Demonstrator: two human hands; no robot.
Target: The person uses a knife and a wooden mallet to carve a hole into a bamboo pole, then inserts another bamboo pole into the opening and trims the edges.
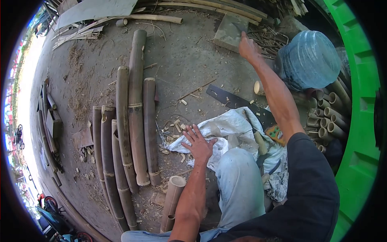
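My left hand point(197, 144) has its fingers spread, palm down, over the edge of a crumpled white sack point(225, 125), and holds nothing. At the upper right my right hand point(249, 48) is closed, forefinger stretched forward, on a curved knife point(239, 28); its blade lies over a flat stone block point(228, 34). My fingers hide most of its grip. A handsaw point(229, 99) with a yellow-green handle lies between my arms, partly on the sack. Beside my left forearm stands a short bamboo piece point(173, 197).
Long bamboo poles point(136, 109) lie left of my left hand. Cut bamboo tubes point(331, 117) are stacked at the right, below a large clear blue water bottle point(309, 59). A green ribbed edge point(363, 121) borders the right side. Chips and shavings litter the ground.
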